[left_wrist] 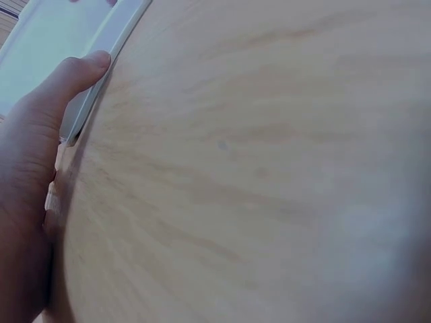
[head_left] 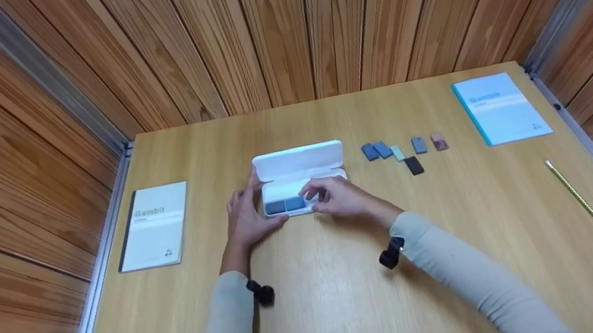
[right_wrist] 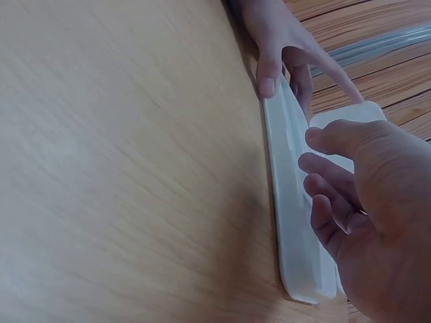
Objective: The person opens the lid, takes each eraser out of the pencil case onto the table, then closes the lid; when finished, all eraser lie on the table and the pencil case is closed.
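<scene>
A white case [head_left: 302, 180] lies open at the table's middle, its lid [head_left: 298, 160] standing up at the back. Two blue-grey tiles [head_left: 285, 205] sit in the left part of its tray. My left hand [head_left: 247, 214] holds the case's left end, thumb [left_wrist: 74, 77] against the front edge [left_wrist: 101, 74] and fingers behind. My right hand [head_left: 337, 196] hovers over the tray's right half with loosely curled fingers [right_wrist: 316, 175]. No tile shows between them in the right wrist view. There the case [right_wrist: 296, 222] is seen edge-on, with the left hand [right_wrist: 283, 40] at its far end.
Several small tiles [head_left: 402, 150], blue, grey, pink and black, lie to the right of the case. A grey booklet [head_left: 153, 226] rests at the left, a blue-edged booklet [head_left: 500, 108] at the back right. A thin gold stick [head_left: 581, 200] lies near the right edge. Wooden walls surround the table.
</scene>
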`<state>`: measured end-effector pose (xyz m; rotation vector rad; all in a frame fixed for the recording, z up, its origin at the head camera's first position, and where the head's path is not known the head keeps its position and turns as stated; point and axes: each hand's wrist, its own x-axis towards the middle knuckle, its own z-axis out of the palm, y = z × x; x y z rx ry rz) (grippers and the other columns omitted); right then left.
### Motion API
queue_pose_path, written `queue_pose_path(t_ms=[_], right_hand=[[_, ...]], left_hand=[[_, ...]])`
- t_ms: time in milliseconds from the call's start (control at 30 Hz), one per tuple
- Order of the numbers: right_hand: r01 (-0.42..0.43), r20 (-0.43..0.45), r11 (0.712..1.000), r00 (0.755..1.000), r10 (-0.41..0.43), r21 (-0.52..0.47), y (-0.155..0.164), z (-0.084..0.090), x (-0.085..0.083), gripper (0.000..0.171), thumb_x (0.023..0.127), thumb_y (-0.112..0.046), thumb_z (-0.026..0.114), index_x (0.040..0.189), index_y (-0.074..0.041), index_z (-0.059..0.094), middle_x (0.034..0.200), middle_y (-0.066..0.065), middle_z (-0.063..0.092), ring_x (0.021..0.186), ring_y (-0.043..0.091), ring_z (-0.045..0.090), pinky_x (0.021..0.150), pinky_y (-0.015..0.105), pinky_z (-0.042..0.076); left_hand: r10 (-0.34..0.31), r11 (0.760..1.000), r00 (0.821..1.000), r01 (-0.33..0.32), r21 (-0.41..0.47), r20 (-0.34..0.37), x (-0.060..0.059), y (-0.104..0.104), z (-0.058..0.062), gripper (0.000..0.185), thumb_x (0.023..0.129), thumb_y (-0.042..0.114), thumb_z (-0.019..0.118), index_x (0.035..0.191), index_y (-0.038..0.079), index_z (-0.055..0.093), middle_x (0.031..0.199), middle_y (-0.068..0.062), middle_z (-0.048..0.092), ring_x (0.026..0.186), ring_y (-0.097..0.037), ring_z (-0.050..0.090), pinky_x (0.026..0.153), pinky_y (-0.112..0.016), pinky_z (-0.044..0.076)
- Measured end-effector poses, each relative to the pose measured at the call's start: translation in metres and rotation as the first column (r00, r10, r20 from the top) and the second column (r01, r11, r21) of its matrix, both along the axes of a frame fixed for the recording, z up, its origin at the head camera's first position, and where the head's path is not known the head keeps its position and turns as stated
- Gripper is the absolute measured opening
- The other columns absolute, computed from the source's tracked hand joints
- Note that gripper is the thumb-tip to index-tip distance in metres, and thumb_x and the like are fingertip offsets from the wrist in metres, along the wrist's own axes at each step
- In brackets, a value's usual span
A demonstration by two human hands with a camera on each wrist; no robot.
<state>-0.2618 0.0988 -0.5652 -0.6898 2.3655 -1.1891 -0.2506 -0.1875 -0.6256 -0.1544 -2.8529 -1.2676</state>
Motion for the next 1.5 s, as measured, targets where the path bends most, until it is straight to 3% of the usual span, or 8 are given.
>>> queue_pose_path(t_ms=[233, 367, 667, 967, 1233, 1333, 1500], right_hand=[[0.006, -0.042, 0.999, 0.999, -0.004, 0.040, -0.006, -0.005, -0.001, 0.040, 0.107, -0.009, 0.073, 0.147, -0.008, 0.072, 0.141, 0.016, 0.078, 0.128, 0.034, 0.071, 0.116, 0.054, 0.055], [0.039, -0.021, 0.998, 0.999, -0.038, 0.051, -0.010, -0.005, 0.001, 0.042, 0.107, -0.011, 0.073, 0.149, -0.009, 0.071, 0.143, 0.015, 0.077, 0.131, 0.034, 0.067, 0.120, 0.055, 0.053], [0.104, -0.023, 0.994, 0.994, -0.104, 0.020, -0.020, -0.011, 0.005, 0.048, 0.105, -0.011, 0.077, 0.152, -0.009, 0.071, 0.131, 0.013, 0.079, 0.117, 0.027, 0.057, 0.097, 0.037, 0.048], [0.132, -0.001, 0.990, 0.991, -0.132, 0.047, -0.026, -0.013, 0.005, 0.042, 0.103, -0.014, 0.081, 0.145, -0.013, 0.077, 0.130, 0.010, 0.076, 0.120, 0.025, 0.051, 0.101, 0.039, 0.042], [0.103, 0.004, 0.995, 0.995, -0.103, 0.019, -0.024, -0.016, 0.006, 0.036, 0.103, -0.012, 0.080, 0.139, -0.014, 0.074, 0.130, 0.013, 0.071, 0.124, 0.027, 0.052, 0.103, 0.038, 0.044], [0.103, 0.020, 0.994, 0.994, -0.103, 0.025, -0.024, -0.015, 0.007, 0.036, 0.106, -0.014, 0.077, 0.140, -0.018, 0.070, 0.134, 0.014, 0.068, 0.126, 0.029, 0.054, 0.104, 0.041, 0.047], [0.118, 0.022, 0.992, 0.993, -0.118, 0.036, -0.028, -0.012, 0.009, 0.038, 0.108, -0.014, 0.074, 0.145, -0.021, 0.071, 0.131, 0.014, 0.068, 0.123, 0.029, 0.056, 0.106, 0.045, 0.047]], left_hand=[[-0.030, 1.000, 0.999, 0.030, 0.001, -0.030, -0.002, 0.000, 0.000, 0.138, 0.075, 0.058, 0.099, 0.182, 0.041, 0.013, 0.165, -0.003, 0.064, 0.147, -0.034, 0.047, 0.124, -0.058, 0.033], [-0.024, 1.000, 1.000, 0.024, 0.002, -0.014, -0.002, 0.000, 0.000, 0.137, 0.076, 0.059, 0.099, 0.181, 0.043, 0.013, 0.166, -0.002, 0.064, 0.148, -0.034, 0.046, 0.125, -0.060, 0.034], [-0.023, 1.000, 1.000, 0.023, 0.007, -0.004, 0.000, -0.002, 0.000, 0.138, 0.076, 0.061, 0.098, 0.181, 0.047, 0.010, 0.166, -0.002, 0.064, 0.150, -0.034, 0.044, 0.128, -0.063, 0.032], [-0.013, 1.000, 1.000, 0.013, 0.013, -0.001, -0.002, -0.002, -0.001, 0.138, 0.075, 0.063, 0.099, 0.179, 0.051, 0.009, 0.166, 0.000, 0.063, 0.150, -0.033, 0.044, 0.125, -0.062, 0.034], [-0.023, 1.000, 0.999, 0.023, 0.002, -0.028, -0.002, -0.001, -0.002, 0.137, 0.076, 0.057, 0.100, 0.182, 0.040, 0.014, 0.163, -0.003, 0.065, 0.149, -0.034, 0.047, 0.124, -0.059, 0.032], [-0.026, 1.000, 0.999, 0.026, -0.005, -0.038, -0.002, -0.001, -0.002, 0.138, 0.076, 0.054, 0.100, 0.182, 0.037, 0.015, 0.163, -0.005, 0.066, 0.147, -0.035, 0.048, 0.123, -0.058, 0.032], [-0.014, 1.000, 1.000, 0.014, 0.005, -0.018, -0.002, -0.001, -0.001, 0.138, 0.075, 0.056, 0.101, 0.182, 0.042, 0.014, 0.163, -0.003, 0.065, 0.146, -0.034, 0.047, 0.122, -0.058, 0.034]])
